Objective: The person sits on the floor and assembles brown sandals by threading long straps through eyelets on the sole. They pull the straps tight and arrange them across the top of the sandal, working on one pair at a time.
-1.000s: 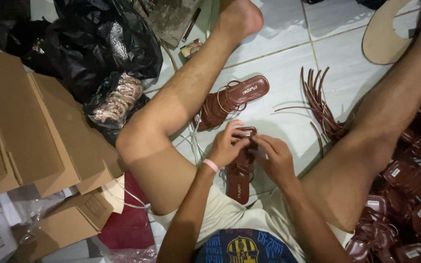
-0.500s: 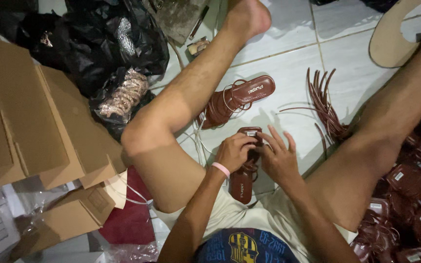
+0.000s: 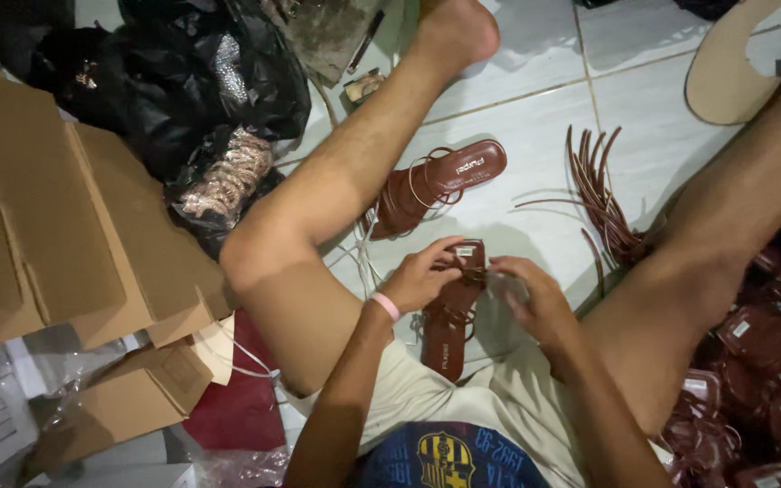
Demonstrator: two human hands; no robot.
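While cardboard boxes (image 3: 56, 235) run off the left edge and black bags (image 3: 201, 81) blur at upper left, the left hand (image 3: 422, 278) pinches the toe end of a brown strappy sandal (image 3: 452, 312) at frame centre. Motion blur hides whether the right hand (image 3: 535, 303) grips it. Packed sandals (image 3: 770, 361) lie dim at right.

Leather-look sandals, glossy tile

You're handling a smooth brown sandal (image 3: 449, 312) over shiny white floor tiles (image 3: 535, 117); matt cardboard boxes (image 3: 56, 235) are sitting left.
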